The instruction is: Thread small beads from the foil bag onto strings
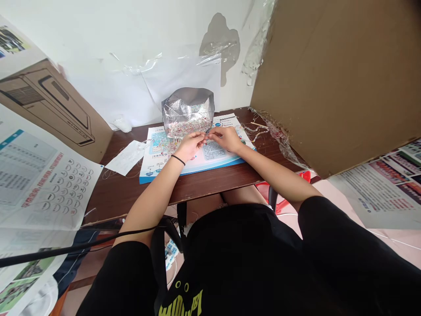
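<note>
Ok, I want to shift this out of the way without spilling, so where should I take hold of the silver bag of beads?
Pinch the upper edge of the silver foil bag, coming from above. The beads fill only its lower part, so the upper foil looks free to grip, and this keeps you clear of the left hand and right hand working just in front of its base.

Relative to the printed leaflet, whatever lies between the fingertips at its centre is too small to tell, and the beads in the foil bag at its top edge blur together. To its right, a cardboard sheet hides the far corner of the bench and runs past the picture's edge.
</note>
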Demonstrator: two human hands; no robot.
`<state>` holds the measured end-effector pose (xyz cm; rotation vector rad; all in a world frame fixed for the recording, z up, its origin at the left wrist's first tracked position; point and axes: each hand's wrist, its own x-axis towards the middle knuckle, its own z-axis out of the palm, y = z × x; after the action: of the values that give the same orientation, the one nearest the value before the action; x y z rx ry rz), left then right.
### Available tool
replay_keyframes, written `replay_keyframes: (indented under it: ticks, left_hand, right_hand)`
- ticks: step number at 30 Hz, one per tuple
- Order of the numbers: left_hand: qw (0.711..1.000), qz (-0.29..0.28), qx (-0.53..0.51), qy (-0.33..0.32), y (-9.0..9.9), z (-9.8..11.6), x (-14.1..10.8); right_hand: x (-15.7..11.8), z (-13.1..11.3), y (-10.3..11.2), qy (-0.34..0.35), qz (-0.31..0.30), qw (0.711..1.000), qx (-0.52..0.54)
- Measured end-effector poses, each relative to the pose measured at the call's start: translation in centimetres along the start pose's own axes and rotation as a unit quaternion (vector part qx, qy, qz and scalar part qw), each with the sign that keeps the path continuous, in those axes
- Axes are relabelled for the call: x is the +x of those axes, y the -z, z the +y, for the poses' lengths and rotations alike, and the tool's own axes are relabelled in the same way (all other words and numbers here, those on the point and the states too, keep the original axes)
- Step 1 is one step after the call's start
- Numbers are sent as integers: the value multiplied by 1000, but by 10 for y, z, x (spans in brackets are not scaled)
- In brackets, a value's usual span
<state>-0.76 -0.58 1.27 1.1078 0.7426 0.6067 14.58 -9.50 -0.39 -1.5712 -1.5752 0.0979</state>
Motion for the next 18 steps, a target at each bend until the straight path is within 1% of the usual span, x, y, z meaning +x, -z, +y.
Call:
replay_keyframes:
  ticks: [4,11,18]
  left_hand:
    - [1000,10,5,-1,0,1,2]
    - [1000,11,1,18,-2,3,1]
    - [1000,-6,29,9,1,1,2]
  right_hand:
    - [0,0,-1,2,-13,1000,16]
    - [0,0,-1,4,6,1000,17]
    - [-1,-2,0,6,18,1000,0]
